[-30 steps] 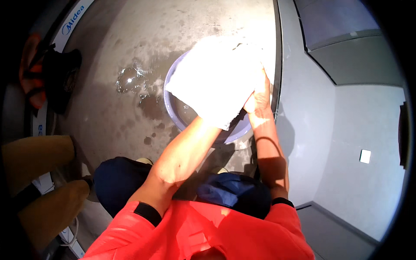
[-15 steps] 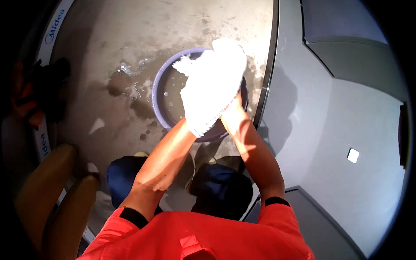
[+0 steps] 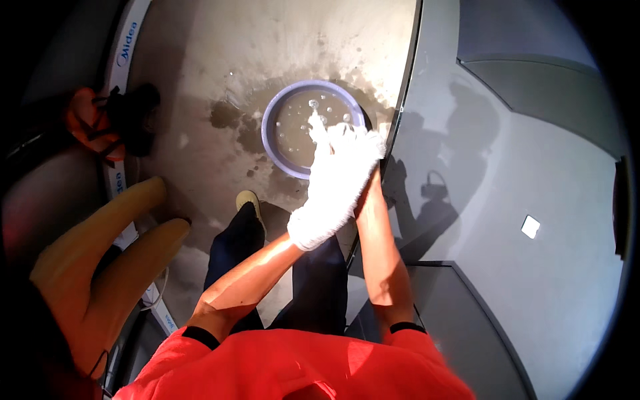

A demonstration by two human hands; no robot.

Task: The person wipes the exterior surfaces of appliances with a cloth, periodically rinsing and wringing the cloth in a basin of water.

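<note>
A white fluffy cloth [image 3: 333,190] spans both my arms above the near right rim of a purple basin [image 3: 268,133] of murky, bubbly water, with a ragged end over the water. My left hand is covered by this cloth from the wrist on, so its fingers are hidden. Behind the cloth's right side my right hand [image 3: 369,173] grips it, mostly out of sight. Wet patches surround the basin on the concrete floor [image 3: 200,53].
Orange-and-black gear [image 3: 93,117] and mustard padded objects [image 3: 107,267] lie along the left, beside a white rail [image 3: 127,40]. A grey wall [image 3: 493,200] with a small white plate [image 3: 531,227] borders the right. My shoe [image 3: 248,200] is below the basin.
The cloth and both hands have come down toward me, uncovering much of the basin's water. The view has shifted, showing more of my legs and the gear at left.
</note>
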